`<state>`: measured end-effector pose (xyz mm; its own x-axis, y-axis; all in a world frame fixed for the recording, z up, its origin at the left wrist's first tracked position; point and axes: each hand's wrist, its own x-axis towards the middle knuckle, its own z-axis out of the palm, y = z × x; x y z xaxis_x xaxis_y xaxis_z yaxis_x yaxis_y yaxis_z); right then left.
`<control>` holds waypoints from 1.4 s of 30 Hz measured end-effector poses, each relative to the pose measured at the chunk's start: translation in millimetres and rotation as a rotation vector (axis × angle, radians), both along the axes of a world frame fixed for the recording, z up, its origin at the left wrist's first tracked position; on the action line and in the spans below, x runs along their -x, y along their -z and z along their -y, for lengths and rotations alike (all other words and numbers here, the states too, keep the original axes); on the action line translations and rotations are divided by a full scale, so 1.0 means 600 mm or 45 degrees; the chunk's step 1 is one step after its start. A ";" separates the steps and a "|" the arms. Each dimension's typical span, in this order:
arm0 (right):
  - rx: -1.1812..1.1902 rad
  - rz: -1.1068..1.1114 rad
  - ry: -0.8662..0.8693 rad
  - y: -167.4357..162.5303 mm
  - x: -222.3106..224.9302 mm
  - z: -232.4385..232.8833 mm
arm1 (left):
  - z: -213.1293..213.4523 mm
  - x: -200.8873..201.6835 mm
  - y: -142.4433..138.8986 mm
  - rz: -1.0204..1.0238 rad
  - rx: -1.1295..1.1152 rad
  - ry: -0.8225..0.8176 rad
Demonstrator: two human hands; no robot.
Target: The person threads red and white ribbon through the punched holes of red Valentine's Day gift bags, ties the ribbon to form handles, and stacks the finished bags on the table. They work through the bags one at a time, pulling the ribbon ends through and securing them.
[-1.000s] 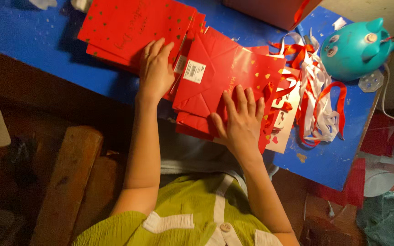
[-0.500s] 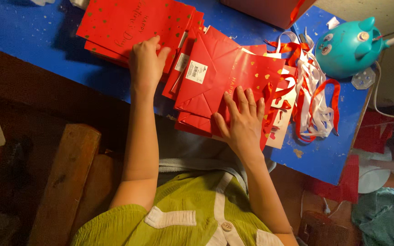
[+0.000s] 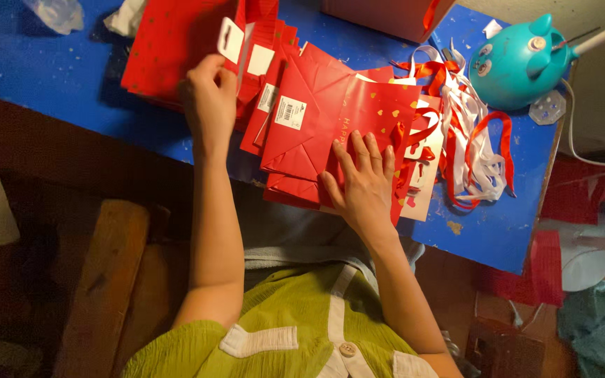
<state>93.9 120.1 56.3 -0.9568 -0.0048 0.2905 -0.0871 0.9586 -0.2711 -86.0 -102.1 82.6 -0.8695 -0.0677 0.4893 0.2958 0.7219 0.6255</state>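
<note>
A stack of flattened red paper gift bags (image 3: 316, 133) lies on the blue table (image 3: 50, 91). My right hand (image 3: 365, 185) rests flat on the top folded bag, fingers spread, pressing it down. My left hand (image 3: 208, 98) is closed on the edge of a red bag (image 3: 176, 42) in a second pile at the left, lifting it so a white tag (image 3: 231, 38) stands up. Red and white ribbons (image 3: 467, 140) lie tangled to the right of the stack.
A teal animal-shaped lamp (image 3: 519, 59) stands at the table's far right with a cord trailing off. A brown box (image 3: 386, 14) sits at the back. Crumpled plastic (image 3: 54, 12) lies at the back left. A wooden bench (image 3: 99, 280) is below left.
My left hand has slid up from the folded stack to the left pile and gripped a bag's edge, raising it. My right hand stays pressed on the top bag.
</note>
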 end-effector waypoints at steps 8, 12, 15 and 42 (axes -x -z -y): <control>0.011 -0.011 -0.003 0.014 -0.002 0.004 | 0.067 -0.004 -0.046 -0.230 -0.165 -0.017; 0.012 -0.010 0.016 0.016 0.001 0.010 | 0.070 -0.044 -0.078 -0.344 -0.409 0.151; 0.014 -0.052 0.017 0.014 0.007 0.016 | -0.002 -0.121 -0.070 -0.001 -0.429 0.330; 0.020 -0.171 1.039 0.077 -0.145 -0.381 | -0.194 -0.171 0.062 0.579 -0.511 0.781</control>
